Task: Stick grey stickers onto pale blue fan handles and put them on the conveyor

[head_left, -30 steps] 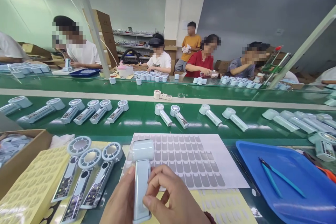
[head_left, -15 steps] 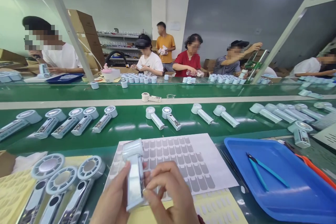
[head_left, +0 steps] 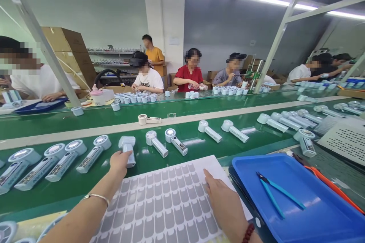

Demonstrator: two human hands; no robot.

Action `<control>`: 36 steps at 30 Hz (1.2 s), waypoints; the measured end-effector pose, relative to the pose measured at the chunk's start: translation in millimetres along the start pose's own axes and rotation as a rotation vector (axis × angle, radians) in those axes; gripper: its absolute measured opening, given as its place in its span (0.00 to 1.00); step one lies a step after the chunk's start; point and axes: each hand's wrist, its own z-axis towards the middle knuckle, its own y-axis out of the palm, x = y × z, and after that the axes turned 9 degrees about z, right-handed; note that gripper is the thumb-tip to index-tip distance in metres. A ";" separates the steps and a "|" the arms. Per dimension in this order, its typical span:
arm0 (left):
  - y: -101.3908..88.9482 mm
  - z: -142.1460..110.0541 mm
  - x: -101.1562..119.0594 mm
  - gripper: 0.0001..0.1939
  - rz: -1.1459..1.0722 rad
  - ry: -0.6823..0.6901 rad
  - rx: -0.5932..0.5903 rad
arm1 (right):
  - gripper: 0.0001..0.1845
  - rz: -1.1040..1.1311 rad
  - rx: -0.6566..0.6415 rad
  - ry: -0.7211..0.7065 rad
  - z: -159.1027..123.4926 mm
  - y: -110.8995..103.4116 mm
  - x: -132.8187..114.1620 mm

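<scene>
My left hand reaches out over the green belt, its fingers closed on a light blue handheld fan. The fan's round head points away from me, with the lower handle partly behind my fingers. My right hand lies at the right part of a white sheet of grey stickers, fingers stretched out and holding nothing. Along the belt, a row of similar handheld fans flanks the held one, among them a fan to its left and another to its right.
A blue tray at the right carries pliers with teal handles. An orange-handled tool lies beyond it. Fan heads show at the lower left. Several people sit across the green conveyor belt, near rows of small blue parts.
My left hand has carried the fan forward and left from above the sticker sheet to the belt. My right hand has let go and moved right. The view has shifted right.
</scene>
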 end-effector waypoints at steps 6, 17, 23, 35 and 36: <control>42.5 -30.0 10.5 0.27 0.306 0.263 -0.043 | 0.29 -0.083 0.039 -0.071 0.9 9.6 1.8; 166.9 -65.7 11.3 0.18 0.480 -0.043 -0.694 | 0.25 -0.143 0.138 -0.173 -1.1 19.6 13.2; 168.9 -69.8 8.7 0.18 0.328 -0.182 -0.700 | 0.24 -0.110 0.190 -0.187 -6.9 24.9 21.0; 177.4 -93.0 8.9 0.18 0.030 -0.196 -0.573 | 0.21 -0.013 0.387 -0.153 -4.3 39.9 26.9; 175.2 -96.8 8.5 0.17 -0.012 -0.182 -0.566 | 0.20 0.047 0.389 -0.129 -4.9 40.1 27.2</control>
